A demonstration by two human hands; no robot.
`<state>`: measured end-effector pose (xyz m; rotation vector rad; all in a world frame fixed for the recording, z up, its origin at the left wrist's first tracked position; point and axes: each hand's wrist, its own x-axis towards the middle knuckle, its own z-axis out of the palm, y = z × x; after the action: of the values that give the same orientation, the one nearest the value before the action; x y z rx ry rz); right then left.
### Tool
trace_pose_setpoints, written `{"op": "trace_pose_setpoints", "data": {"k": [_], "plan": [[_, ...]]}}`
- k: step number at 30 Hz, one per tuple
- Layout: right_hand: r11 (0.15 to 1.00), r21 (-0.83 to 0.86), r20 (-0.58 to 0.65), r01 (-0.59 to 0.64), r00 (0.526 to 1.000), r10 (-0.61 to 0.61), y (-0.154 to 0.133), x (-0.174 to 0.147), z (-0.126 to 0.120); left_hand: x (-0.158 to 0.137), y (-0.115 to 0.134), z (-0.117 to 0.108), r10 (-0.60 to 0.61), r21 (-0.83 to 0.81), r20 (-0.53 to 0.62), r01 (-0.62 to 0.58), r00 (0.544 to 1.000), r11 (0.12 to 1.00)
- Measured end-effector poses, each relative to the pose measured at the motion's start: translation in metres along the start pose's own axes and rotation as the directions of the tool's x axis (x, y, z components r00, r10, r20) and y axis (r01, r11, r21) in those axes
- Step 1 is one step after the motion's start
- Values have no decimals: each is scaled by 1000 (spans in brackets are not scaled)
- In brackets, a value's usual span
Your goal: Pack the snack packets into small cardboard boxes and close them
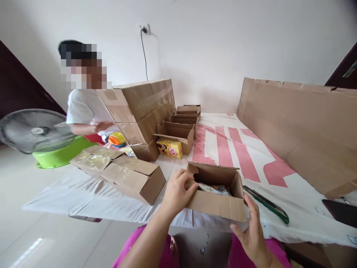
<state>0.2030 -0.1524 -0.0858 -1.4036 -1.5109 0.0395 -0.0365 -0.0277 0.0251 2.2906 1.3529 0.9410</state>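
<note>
A small cardboard box point(216, 207) sits at the table's front edge with its top open and its front flap folded outward. Inside lies a printed packet point(214, 189), white and blue, partly hidden by the walls. My left hand point(180, 190) is closed on the box's left edge, thumb and fingers bent over the flap there. Along the right end of the box, my right hand point(251, 227) has its thumb spread away from the fingers; the fingertips reach the box's side, and nothing is held. A green utility knife point(269, 206) lies just right of the box.
Taped boxes point(119, 169) lie to the left, before a stack of larger cartons point(145, 108). Open boxes point(178, 132) line up behind a yellow packet box point(169, 148). A cardboard panel point(301, 134) stands right, near a dark phone point(341, 211). A person point(83, 108) is at the left.
</note>
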Motion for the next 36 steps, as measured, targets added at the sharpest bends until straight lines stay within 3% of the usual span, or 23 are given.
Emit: {"op": "trace_pose_setpoints", "data": {"k": [1, 3, 5, 10, 15, 19, 21, 23, 26, 29, 31, 33, 36], "plan": [[1000, 8, 17, 8, 1000, -8, 1, 2, -3, 7, 4, -4, 82, 51, 119, -88, 989, 995], [999, 22, 31, 39, 999, -40, 2, 7, -10, 16, 12, -7, 183, 121, 329, -234, 926, 965], [998, 32, 41, 62, 997, -63, 4, 13, -16, 19, 15, -5, 196, 182, 389, -283, 900, 942], [996, 68, 126, 55, 990, -63, 7, 19, -25, 11, 11, -1, 138, 219, 272, -201, 953, 955], [976, -142, 161, 168, 976, -145, -3, 48, -44, 8, 1, -24, 131, 46, 210, -144, 969, 989], [969, -167, 274, 185, 952, -135, -25, 93, -48, 11, -11, -35, -41, 22, 119, 39, 992, 999], [974, -188, 420, 128, 907, -38, -39, 116, -41, 12, -17, -34, -117, 47, 91, 113, 989, 992], [959, -266, 590, 100, 803, 80, -51, 136, -28, 11, -21, -33, -120, 86, 54, 115, 991, 990], [910, -375, 763, 176, 616, 195, -61, 158, -6, 4, -19, -33, -29, 256, -89, 51, 996, 965], [867, -389, 847, 312, 490, 204, -59, 163, 12, -6, -5, -29, 96, 376, -133, -40, 986, 926], [833, -385, 868, 397, 462, 181, -54, 158, 22, -14, 9, -20, 218, 322, -3, -205, 976, 924], [808, -390, 869, 442, 466, 164, -48, 151, 29, -21, 21, -7, 330, 232, 144, -355, 933, 905], [803, -389, 859, 451, 492, 140, -44, 144, 36, -30, 30, 13, 341, 209, 245, -393, 908, 895]]}}
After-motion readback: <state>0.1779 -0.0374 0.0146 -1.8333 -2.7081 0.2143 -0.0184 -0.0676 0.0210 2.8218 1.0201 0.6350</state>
